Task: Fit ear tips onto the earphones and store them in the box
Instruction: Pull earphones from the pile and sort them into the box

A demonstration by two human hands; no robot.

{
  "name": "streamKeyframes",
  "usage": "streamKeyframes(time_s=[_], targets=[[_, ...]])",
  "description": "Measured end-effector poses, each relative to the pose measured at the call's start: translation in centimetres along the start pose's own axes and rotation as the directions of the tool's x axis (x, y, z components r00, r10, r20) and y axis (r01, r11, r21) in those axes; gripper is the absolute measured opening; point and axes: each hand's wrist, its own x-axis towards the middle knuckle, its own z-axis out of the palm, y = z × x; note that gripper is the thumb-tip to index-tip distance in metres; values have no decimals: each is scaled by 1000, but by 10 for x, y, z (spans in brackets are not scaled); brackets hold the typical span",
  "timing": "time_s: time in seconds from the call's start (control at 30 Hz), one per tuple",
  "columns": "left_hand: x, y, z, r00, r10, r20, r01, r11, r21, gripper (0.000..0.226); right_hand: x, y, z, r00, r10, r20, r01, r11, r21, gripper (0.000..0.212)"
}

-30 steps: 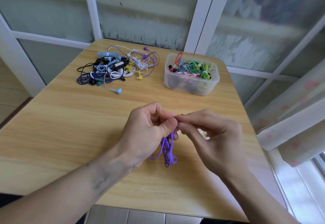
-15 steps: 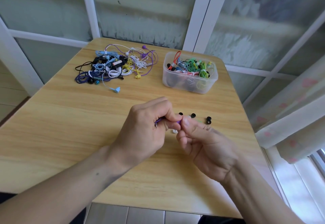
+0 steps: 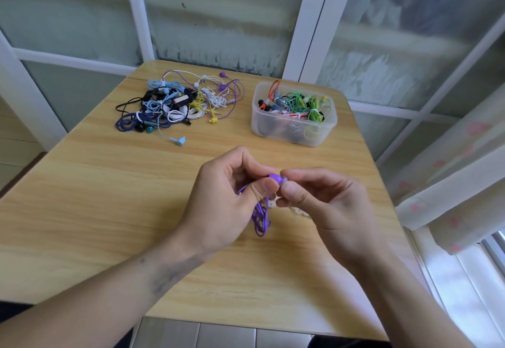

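Purple earbud (image 3: 274, 177) pinched in left hand (image 3: 232, 200), cable dangling below; right hand (image 3: 319, 200) pinches ear tip (image 3: 283, 180) against earbud, nearer than box (image 3: 293, 113).

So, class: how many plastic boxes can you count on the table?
1: the clear plastic box stands on the table's far right side, right of the loose earphone pile, with coiled earphones inside.
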Motion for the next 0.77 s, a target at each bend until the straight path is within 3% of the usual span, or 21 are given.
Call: streamKeyframes(time_s=[0.23,0.37,0.47,0.6,0.77], targets=[[2,3,0,997,-67,50,70,995,-74,16,1,-3,-3,996,-83,14,84,996,-40,18],[4,4,-5,988,-80,130,89,994,-69,13,2,-4,-9,988,-109,108,118,990,-80,12],[5,5,-9,971,-98,216,107,994,-29,16,4,-3,-14,981,-24,195,33,999,-43,13],[3,3,-11,957,-119,265,126,992,-12,11,6,6,-15,946,128,297,-157,985,75,33],[-5,0,-5,942,-212,259,253,958,-135,9,10,2,-19,959,3,284,8,999,-36,28]])
